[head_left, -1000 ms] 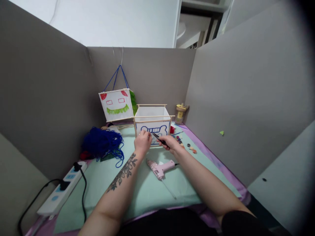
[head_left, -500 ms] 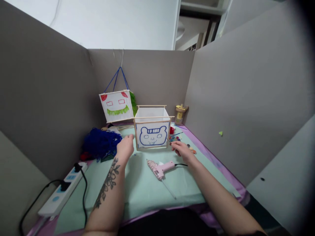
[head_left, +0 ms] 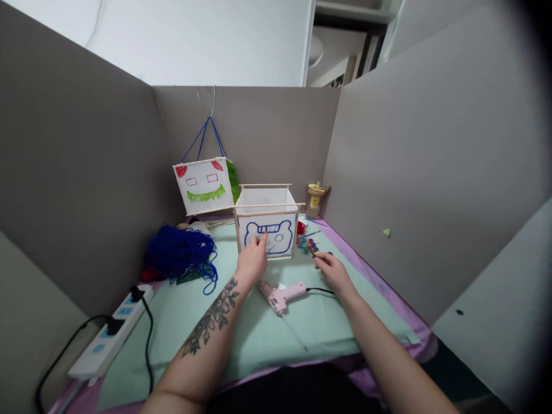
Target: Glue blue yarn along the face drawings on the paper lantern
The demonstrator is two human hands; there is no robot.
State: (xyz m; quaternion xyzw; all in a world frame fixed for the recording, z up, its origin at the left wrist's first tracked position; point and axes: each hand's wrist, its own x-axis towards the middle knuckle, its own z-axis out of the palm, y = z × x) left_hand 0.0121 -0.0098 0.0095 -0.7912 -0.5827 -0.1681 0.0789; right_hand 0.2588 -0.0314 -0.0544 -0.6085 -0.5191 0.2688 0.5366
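Observation:
A white paper lantern box (head_left: 241,230) framed with thin wooden sticks stands on the table, a blue bear-like face drawn on its front. My left hand (head_left: 253,260) is in front of that face, index finger stretched out and overlapping the drawing; I cannot tell whether it touches. To the right of the box, my right hand (head_left: 332,270) is pinched closed beside a cluster of small coloured pieces (head_left: 305,244). Whatever sits between its fingertips is too small to make out. Between my forearms lies a pink hot glue gun (head_left: 282,296) with a glue stick (head_left: 295,333) in it.
Another lantern (head_left: 207,187) hangs by blue cords at the back left. Tangled blue yarn (head_left: 179,253) lies at left, behind a power strip (head_left: 110,333). A cup-shaped container (head_left: 315,201) stands in the back right corner. Grey panels (head_left: 259,132) enclose the table.
My left hand has moved right, from beside the box to in front of its drawn face. The right hand has drawn away from the box, slightly right and nearer me. Yarn strands now trail forward.

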